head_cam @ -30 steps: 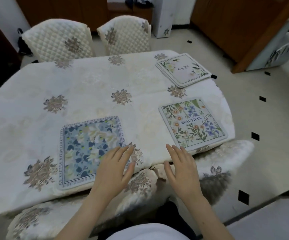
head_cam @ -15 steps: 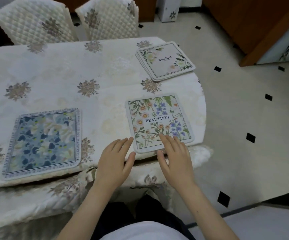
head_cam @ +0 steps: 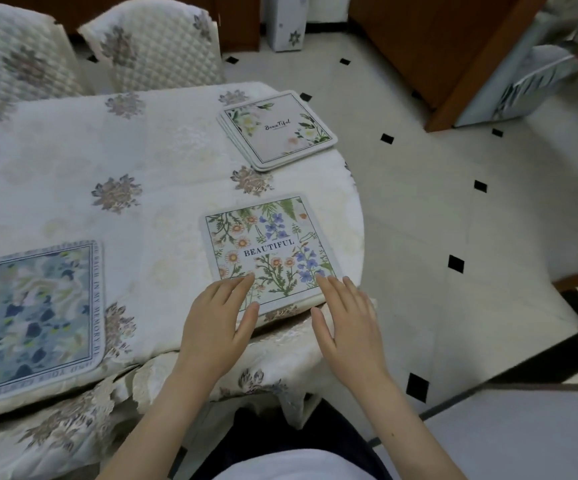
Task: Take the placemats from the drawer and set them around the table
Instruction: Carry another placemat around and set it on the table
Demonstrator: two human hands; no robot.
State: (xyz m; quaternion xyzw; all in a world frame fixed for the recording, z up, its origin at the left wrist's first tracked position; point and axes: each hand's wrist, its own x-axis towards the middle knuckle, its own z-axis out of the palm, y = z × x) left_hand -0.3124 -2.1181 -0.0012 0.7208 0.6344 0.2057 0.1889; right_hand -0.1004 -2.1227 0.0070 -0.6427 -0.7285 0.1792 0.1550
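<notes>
Both hands lay flat on the near edge of the "BEAUTIFUL" wildflower placemat (head_cam: 269, 249).

Left hand (head_cam: 216, 323) and right hand (head_cam: 348, 325) were spread, gripping nothing; a blue floral placemat (head_cam: 31, 313) lay left, a placemat stack (head_cam: 277, 129) beyond, all on the tablecloth (head_cam: 142, 161).

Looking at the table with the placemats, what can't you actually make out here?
1. Blue placemat: head view, its left side is cut off by the frame edge.
2. Stack of placemats: the count is unclear, since the top mat covers the rest.
3. BEAUTIFUL placemat: near corners are covered by the left hand and right hand.
4. Drawer: out of view.
</notes>
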